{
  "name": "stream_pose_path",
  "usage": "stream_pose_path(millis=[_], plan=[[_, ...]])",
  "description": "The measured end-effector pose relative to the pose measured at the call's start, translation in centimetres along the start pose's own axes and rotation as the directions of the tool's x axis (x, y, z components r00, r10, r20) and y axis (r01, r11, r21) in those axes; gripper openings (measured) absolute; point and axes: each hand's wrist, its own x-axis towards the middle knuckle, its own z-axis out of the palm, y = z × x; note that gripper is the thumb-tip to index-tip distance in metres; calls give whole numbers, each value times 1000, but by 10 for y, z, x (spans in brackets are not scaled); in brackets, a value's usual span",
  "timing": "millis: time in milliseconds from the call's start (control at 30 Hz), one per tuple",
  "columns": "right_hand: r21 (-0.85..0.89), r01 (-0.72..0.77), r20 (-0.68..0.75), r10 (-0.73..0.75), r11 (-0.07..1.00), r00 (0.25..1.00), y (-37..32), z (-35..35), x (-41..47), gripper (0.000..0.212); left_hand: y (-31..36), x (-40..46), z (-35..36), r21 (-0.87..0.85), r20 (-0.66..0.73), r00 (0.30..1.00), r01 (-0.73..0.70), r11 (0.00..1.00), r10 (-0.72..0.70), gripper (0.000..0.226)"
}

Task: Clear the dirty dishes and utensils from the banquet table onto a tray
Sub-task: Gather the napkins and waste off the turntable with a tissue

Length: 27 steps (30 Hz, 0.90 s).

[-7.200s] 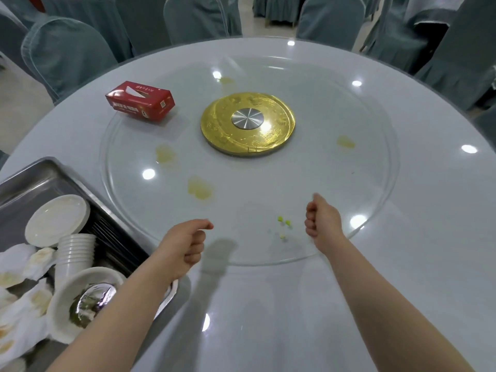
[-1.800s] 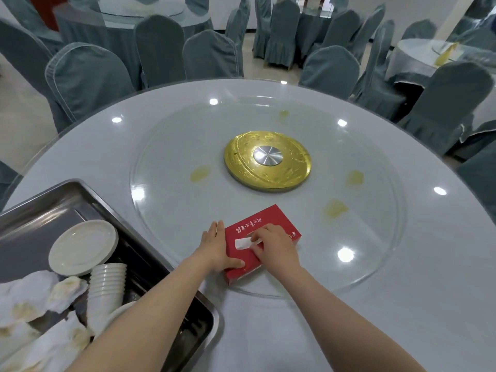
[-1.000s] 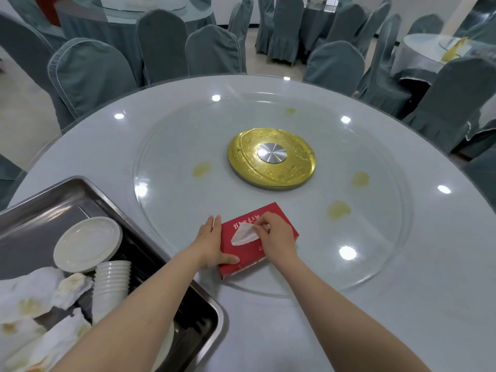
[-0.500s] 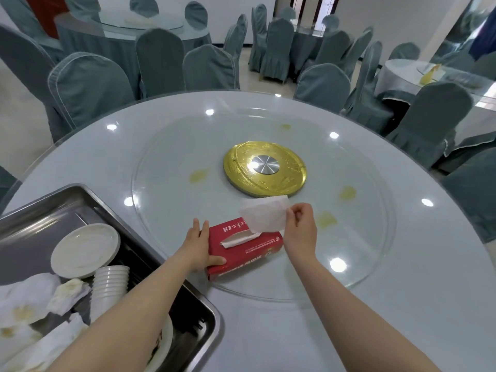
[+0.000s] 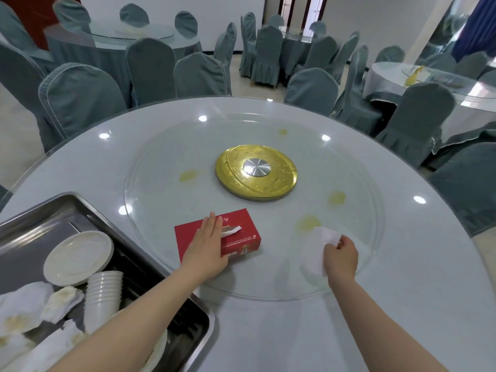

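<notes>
Right hand (image 5: 340,257) pinches a soft, limp tissue (image 5: 318,249) at its edge, near the yellow spill (image 5: 308,220); left hand (image 5: 206,244) lies flat on the tissue box (image 5: 241,237). Dishes sit in the steel tray (image 5: 32,218), left.

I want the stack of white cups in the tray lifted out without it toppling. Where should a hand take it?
Grip the cup stack low around its side wall, coming from the right, the table side. It stands upright with rims nested on top, so a pinch at the top may lift only a few cups. Crumpled napkins crowd its left.
</notes>
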Motion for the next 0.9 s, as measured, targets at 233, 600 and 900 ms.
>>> stream_pose_path(millis=[233,600,900], plan=[[92,-50,-4,51,995,999,18,-27,18,8,55,13,41,-92,77,990,-110,990,117,88],[9,-22,-193,23,1000,981,43,-42,64,21,63,51,107,30,354,935,-29,999,16,128],[-434,411,376,-253,802,891,65,34,72,46,50,54,118,132,391,920,-90,987,32,131]])
